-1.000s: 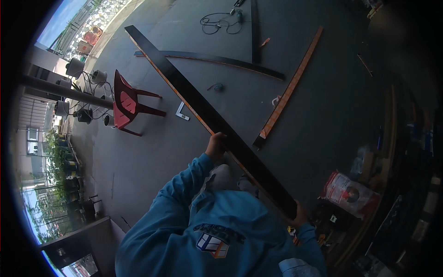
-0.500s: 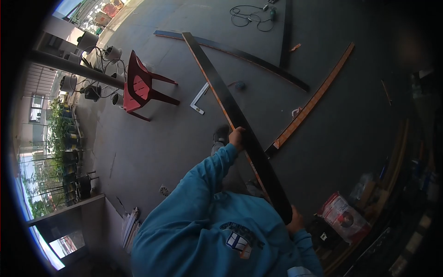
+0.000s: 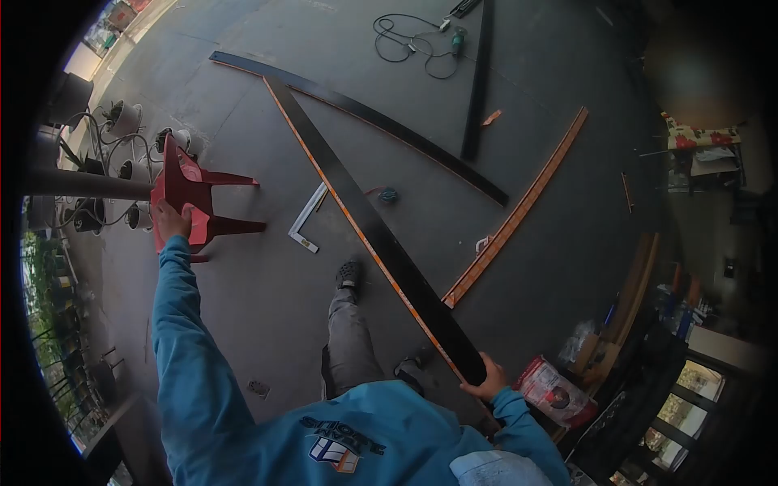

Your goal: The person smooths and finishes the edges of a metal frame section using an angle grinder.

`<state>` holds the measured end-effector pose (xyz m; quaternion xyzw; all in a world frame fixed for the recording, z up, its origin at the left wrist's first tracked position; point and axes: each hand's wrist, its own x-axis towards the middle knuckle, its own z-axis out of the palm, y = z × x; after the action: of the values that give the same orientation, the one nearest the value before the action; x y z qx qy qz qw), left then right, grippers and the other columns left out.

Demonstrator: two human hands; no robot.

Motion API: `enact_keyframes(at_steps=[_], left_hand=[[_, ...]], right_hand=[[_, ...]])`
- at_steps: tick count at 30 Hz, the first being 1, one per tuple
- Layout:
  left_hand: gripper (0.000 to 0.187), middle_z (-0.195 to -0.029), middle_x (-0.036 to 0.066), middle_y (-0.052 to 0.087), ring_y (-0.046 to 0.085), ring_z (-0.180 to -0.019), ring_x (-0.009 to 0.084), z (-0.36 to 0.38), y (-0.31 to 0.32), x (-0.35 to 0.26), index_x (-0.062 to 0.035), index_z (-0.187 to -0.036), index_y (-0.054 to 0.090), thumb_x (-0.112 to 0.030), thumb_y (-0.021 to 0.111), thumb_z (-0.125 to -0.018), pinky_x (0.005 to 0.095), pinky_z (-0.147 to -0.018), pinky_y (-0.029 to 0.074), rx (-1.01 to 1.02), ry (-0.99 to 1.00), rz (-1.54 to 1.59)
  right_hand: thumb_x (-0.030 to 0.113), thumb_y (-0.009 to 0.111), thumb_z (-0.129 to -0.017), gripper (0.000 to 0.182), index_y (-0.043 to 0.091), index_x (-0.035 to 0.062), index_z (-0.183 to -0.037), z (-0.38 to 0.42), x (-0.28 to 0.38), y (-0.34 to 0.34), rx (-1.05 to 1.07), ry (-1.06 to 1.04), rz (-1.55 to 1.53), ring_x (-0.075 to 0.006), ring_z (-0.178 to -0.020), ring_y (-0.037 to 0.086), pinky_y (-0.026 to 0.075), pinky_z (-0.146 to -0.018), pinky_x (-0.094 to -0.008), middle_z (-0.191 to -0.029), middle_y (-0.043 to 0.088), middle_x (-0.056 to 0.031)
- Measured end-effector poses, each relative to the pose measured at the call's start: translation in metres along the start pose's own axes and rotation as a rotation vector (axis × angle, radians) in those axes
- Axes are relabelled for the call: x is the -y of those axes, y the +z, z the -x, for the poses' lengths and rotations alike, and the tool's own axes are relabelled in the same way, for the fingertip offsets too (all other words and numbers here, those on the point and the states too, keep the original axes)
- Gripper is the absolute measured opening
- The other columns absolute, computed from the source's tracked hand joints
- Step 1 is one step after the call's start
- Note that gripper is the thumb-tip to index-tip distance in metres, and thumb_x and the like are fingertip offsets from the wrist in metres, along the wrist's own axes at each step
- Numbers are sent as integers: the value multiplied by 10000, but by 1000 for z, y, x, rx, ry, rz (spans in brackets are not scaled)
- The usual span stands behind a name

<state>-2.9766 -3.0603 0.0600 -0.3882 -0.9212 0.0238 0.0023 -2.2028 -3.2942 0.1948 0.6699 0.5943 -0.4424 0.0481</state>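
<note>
My right hand [image 3: 485,379] grips the near end of a long black metal profile [image 3: 369,231] with an orange edge. The profile slants away to the upper left, and its far end overlaps another black profile [image 3: 365,109] on the floor. Out to the left, my left hand [image 3: 173,223] is on a red plastic chair [image 3: 188,182], its fingers curled at the seat area and the thumb apart. A metal carpenter's square [image 3: 306,217] lies on the floor between the chair and the held profile.
An orange-faced channel [image 3: 519,206] and a third black profile [image 3: 478,81] lie on the floor. A green power tool [image 3: 459,40] with its cord is at the top. Potted plants [image 3: 121,119] stand behind the chair. A red-and-white bag [image 3: 555,393] sits at lower right.
My left hand has let go of the profile's middle and reached left to the chair. My right hand still holds the profile's near end. The view has shifted.
</note>
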Motion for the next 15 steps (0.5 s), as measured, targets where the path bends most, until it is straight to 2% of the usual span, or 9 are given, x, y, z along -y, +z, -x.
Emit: enact_keyframes(at_steps=[2, 4, 6, 9, 10, 11, 12, 14, 15], left_hand=[[677, -1310, 235, 488, 537, -1120, 451, -38, 26, 19, -78, -1399, 312, -307, 635, -850, 486, -911, 473, -297, 66, 219], [432, -1083, 285, 595, 580, -963, 487, -53, 33, 50, -83, -1294, 420, -295, 526, -933, 545, -802, 477, 51, 94, 168], [365, -1012, 286, 617, 588, -907, 493, -19, 18, 68, -94, -1252, 454, -297, 502, -952, 559, -739, 467, -49, 266, 252], [335, -977, 268, 643, 598, -867, 498, 28, 39, 169, -110, -1237, 478, -290, 509, -956, 557, -685, 464, -77, 426, 66], [347, -970, 262, 649, 607, -868, 484, 51, 31, 185, -105, -1250, 475, -265, 529, -946, 554, -680, 464, 143, 155, 128], [350, -971, 244, 657, 617, -868, 466, 72, 33, 217, -114, -1259, 470, -234, 543, -938, 550, -691, 464, 239, 130, 33], [338, -975, 230, 661, 623, -871, 450, 93, 46, 261, -120, -1256, 472, -175, 547, -931, 543, -703, 468, 58, 104, 29], [381, -1083, 222, 647, 621, -988, 416, 110, 17, 300, -90, -1275, 484, -85, 557, -901, 502, -784, 475, 276, -113, -176], [455, -1132, 223, 629, 595, -1074, 413, 95, 9, 322, -53, -1293, 473, -78, 578, -851, 459, -892, 478, 500, -190, -263]], right_hand=[[393, 840, -594, 869, 477, 3, -1282, -40, 32, -3, 14, -6, 18, -369, -1010, 651, 520, -879, -425, -1093, 643, -230], [399, 842, -595, 875, 476, 3, -1284, -78, 54, -1, 7, -30, 59, -367, -1002, 654, 517, -884, -425, -1095, 643, -230], [403, 842, -595, 873, 479, 7, -1282, -103, 62, 3, -20, -26, 83, -366, -998, 656, 516, -886, -426, -1096, 643, -230], [410, 840, -598, 864, 483, 11, -1277, -140, 83, 3, -47, -76, 120, -369, -996, 654, 515, -891, -429, -1095, 642, -231], [411, 837, -598, 871, 478, 12, -1284, -151, 93, -1, -14, -74, 131, -370, -994, 654, 517, -891, -429, -1094, 643, -228], [411, 835, -598, 877, 474, 14, -1292, -159, 100, -5, 21, -70, 136, -371, -992, 654, 518, -891, -430, -1093, 645, -226], [411, 835, -598, 877, 474, 14, -1292, -166, 103, -6, 4, -60, 118, -371, -992, 654, 518, -891, -430, -1093, 645, -226], [432, 819, -604, 883, 467, 16, -1299, -183, 101, -5, 27, -119, 143, -369, -1004, 648, 508, -903, -435, -1107, 640, -222], [432, 819, -604, 883, 467, 16, -1299, -192, 100, -2, 9, -105, 125, -369, -1004, 648, 508, -903, -435, -1107, 640, -222]])
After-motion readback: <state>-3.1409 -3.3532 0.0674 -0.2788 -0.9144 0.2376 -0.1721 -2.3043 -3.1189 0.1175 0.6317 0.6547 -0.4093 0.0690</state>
